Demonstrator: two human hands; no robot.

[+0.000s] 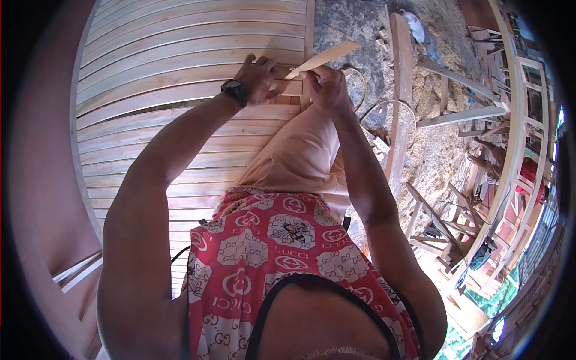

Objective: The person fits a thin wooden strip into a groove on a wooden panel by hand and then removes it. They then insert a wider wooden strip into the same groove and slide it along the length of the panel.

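Note:
A thin, pale wooden strip [330, 55] slants between my two hands above a panel of wooden slats [192, 78]. My right hand [327, 89] is closed, pinching the strip near its middle. At the strip's lower end is my left hand [257, 79], a black watch [234, 92] on its wrist. Its thumb and a finger close toward that end, while the other fingers are bent and raised over the slats; the exact contact is partly hidden. Just below the hands, my leg in light trousers [294, 150] lies across the slats.
Right of the panel, the dusty ground holds a long timber beam [401, 90], a thin looped band [389, 103] and a white object [414, 27]. Wooden frames [462, 219] crowd the far right, near another person in red [529, 177]. A large brown board [45, 150] rises at left.

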